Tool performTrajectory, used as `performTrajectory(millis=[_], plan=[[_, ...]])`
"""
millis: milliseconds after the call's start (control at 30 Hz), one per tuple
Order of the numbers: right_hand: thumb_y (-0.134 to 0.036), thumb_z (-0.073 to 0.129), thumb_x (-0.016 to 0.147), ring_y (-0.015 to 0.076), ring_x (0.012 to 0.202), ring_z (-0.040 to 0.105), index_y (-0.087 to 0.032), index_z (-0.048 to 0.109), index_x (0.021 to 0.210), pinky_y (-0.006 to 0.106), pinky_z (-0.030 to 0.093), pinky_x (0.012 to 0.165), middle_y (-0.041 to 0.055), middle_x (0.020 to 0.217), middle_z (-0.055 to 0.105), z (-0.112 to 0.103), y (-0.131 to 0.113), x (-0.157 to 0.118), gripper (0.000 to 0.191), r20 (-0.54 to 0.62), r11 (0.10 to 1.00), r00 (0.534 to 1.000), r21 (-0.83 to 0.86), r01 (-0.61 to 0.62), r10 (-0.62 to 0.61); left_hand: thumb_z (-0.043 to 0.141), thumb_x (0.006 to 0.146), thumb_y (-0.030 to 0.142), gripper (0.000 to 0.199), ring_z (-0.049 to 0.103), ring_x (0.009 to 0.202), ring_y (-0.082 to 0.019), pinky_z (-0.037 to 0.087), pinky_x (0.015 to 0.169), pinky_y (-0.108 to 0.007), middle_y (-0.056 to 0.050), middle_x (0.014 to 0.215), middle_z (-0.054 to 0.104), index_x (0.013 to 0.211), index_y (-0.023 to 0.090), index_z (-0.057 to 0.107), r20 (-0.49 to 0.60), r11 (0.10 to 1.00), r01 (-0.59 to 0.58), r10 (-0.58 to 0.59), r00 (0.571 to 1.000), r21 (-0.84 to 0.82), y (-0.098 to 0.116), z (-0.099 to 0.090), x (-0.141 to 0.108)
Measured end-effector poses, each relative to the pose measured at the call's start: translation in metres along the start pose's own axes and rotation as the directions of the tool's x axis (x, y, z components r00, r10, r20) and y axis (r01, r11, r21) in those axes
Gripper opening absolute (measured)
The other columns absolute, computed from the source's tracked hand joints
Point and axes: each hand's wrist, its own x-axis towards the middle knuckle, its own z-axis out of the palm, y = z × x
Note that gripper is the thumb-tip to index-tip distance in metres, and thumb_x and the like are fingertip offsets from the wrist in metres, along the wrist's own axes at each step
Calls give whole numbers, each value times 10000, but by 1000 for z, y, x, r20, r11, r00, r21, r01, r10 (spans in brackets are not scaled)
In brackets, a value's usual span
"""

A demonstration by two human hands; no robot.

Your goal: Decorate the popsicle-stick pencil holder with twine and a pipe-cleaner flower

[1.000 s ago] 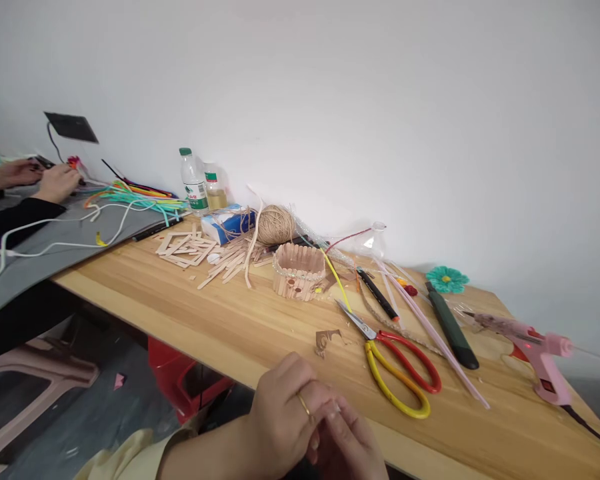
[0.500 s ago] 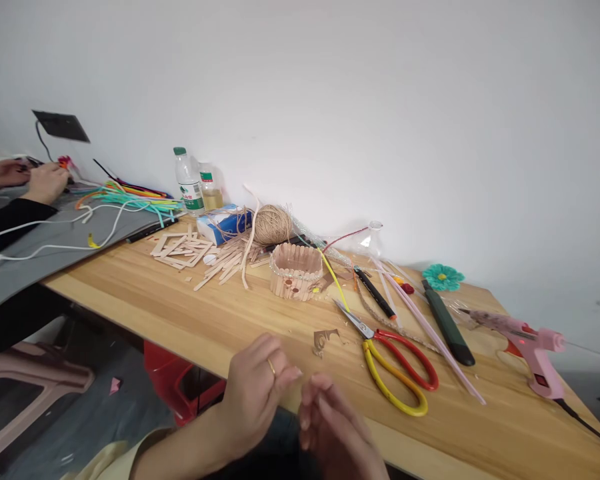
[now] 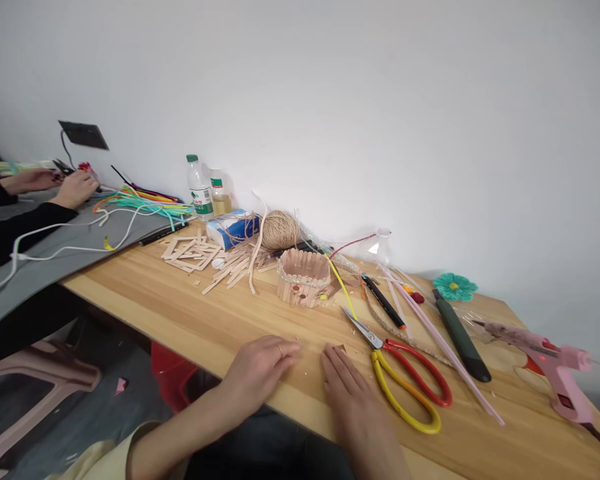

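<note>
one bottle [image 3: 221, 203] holds yellowish liquid beyond the stick basket [image 3: 300, 292]; of the hands [image 3: 260, 371] [image 3: 351, 393], right lies flat by scissors [image 3: 373, 337], left's grip unclear.

A cream sleeve [image 3: 135, 450], softly creased, at near left — a slim gold ring [image 3: 280, 349] on the left hand [image 3: 255, 377] — and dark cloth [image 3: 275, 443] over the lap.

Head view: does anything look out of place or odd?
Yes: a brown scrap pokes out beside the right hand, like a stray offcut. Farther back, craft sticks lie in a messy heap left of the basket. A pink scrap on the floor looks dropped.
</note>
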Motion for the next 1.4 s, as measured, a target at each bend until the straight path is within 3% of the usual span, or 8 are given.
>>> performTrajectory(millis=[100,233,433,600,767,1000,1233,1400], plan=[[13,393,807,222,1098,567,-124,543,1215,323,509,882,126,1202,619,-17,7,-8,456,100,988,995,152,-27,12,403,923,138,272,671,867,-161,533,777,-268,-71,984,726,1048,161,643,6,998,-68,68,998,-9,-10,-9,2],[-8,377,827,192,906,604,-184,589,1010,294,524,772,89,993,635,-34,9,-9,331,186,938,971,286,-196,147,462,917,233,234,662,821,-180,533,746,-294,-66,897,731,977,174,680,31,994,-86,84,996,68,-23,-23,7],[-143,367,921,174,819,641,-225,595,930,261,522,696,51,880,655,-43,29,-8,242,151,960,977,214,-184,153,481,878,237,235,659,859,-206,510,782,-327,-66,934,725,982,205,690,64,993,78,-83,995,85,-45,-44,17],[-232,398,931,224,991,623,-223,607,1063,341,501,822,85,1047,662,-74,71,0,247,36,986,989,76,-146,143,519,838,236,373,673,860,-207,513,802,-336,-52,917,728,1203,172,563,67,974,225,-225,972,8,-61,-56,39],[-284,348,937,188,917,666,-243,654,987,297,538,767,52,1052,678,-84,105,11,313,3,990,991,-61,-130,131,675,704,228,688,632,981,-245,498,859,-394,-130,1185,630,1335,144,412,87,955,284,-277,957,-83,-81,-48,66],[-439,301,967,187,721,708,-194,655,955,260,531,554,63,868,738,-86,88,21,431,-33,967,981,-166,-195,192,788,569,222,1048,373,1315,-316,288,1096,-453,-207,1475,304,1432,111,204,156,955,217,-187,970,-202,-101,-29,89],[-405,353,957,173,724,711,-226,675,935,237,526,570,50,870,745,-98,83,23,369,60,968,967,-59,-242,246,825,524,276,1048,340,1339,-310,263,1113,-444,-177,1452,364,1396,118,266,225,930,106,-26,974,-352,-111,-13,107],[-426,368,931,189,656,711,-246,684,890,258,523,532,33,843,753,-118,88,21,365,23,933,933,-41,-358,359,812,553,302,885,387,1310,-303,264,1110,-456,-132,1372,487,1322,145,403,237,909,121,-25,971,-399,-109,-8,107]])
